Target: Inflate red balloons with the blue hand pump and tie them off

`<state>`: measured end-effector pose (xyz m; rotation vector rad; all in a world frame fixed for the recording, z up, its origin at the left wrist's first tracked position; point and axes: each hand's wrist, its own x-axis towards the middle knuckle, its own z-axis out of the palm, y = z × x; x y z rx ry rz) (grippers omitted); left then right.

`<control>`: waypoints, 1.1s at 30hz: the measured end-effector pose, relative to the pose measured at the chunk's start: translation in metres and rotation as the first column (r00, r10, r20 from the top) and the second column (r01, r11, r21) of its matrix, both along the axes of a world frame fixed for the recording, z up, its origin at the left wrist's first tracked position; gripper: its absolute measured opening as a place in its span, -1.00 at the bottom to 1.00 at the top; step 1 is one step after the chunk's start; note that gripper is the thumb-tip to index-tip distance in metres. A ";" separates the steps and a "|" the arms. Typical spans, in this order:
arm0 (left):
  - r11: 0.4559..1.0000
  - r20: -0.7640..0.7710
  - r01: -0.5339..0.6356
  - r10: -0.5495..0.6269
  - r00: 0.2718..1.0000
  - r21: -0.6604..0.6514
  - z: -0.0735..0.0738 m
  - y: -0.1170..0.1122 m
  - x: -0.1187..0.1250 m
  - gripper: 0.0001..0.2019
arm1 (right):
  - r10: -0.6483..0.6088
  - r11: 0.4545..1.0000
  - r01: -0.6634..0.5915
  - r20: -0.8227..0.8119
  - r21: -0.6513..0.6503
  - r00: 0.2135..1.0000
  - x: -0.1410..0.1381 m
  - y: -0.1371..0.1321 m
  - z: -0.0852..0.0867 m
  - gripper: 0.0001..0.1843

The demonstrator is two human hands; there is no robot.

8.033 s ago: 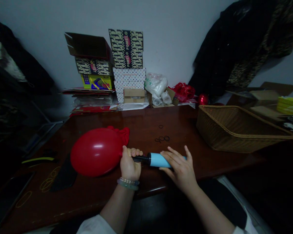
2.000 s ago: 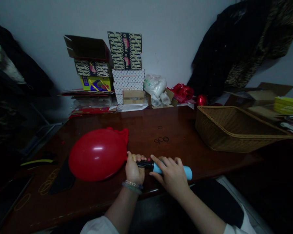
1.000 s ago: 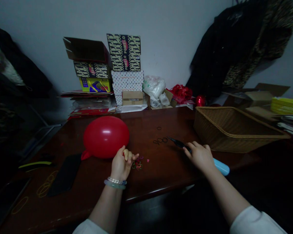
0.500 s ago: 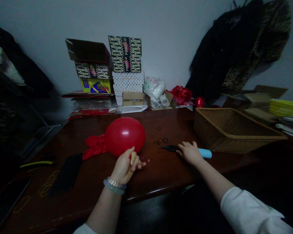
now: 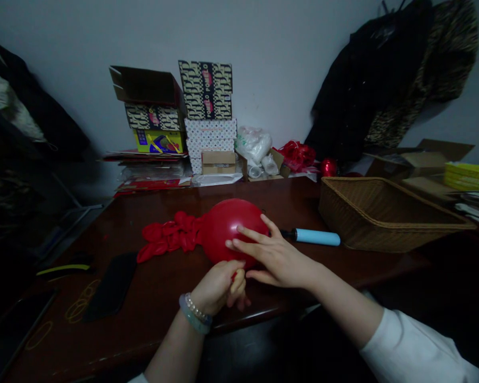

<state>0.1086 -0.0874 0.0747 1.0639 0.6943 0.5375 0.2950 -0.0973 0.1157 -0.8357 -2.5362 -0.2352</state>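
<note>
Taut round red balloon

My curled left hand is hiding the lower end of the round red latex balloon, my spread right hand is covering its side, and the picture's top edge is cutting off the black hanging coat.

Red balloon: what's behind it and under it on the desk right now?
The dark wooden desk continues behind the red balloon towards the stacked boxes. The desk directly beneath it can't be seen. The right hand covers its front, the left hand its lower edge.
</note>
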 end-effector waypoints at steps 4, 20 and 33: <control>0.972 -0.327 0.180 -0.123 0.937 0.152 0.004 -0.003 -0.004 -0.37 | 0.036 0.995 -0.032 0.040 -0.091 0.999 -0.003 -0.001 0.005 -0.32; 0.361 -0.303 0.056 0.675 0.673 0.931 0.027 -0.004 -0.011 -0.55 | -0.162 0.959 0.183 -0.111 0.218 0.981 -0.009 -0.009 0.010 -0.43; -0.052 -0.195 0.295 0.640 0.743 0.954 0.029 0.008 -0.029 -0.68 | -0.412 0.911 0.170 -0.848 -0.375 0.334 0.063 0.016 0.017 -0.31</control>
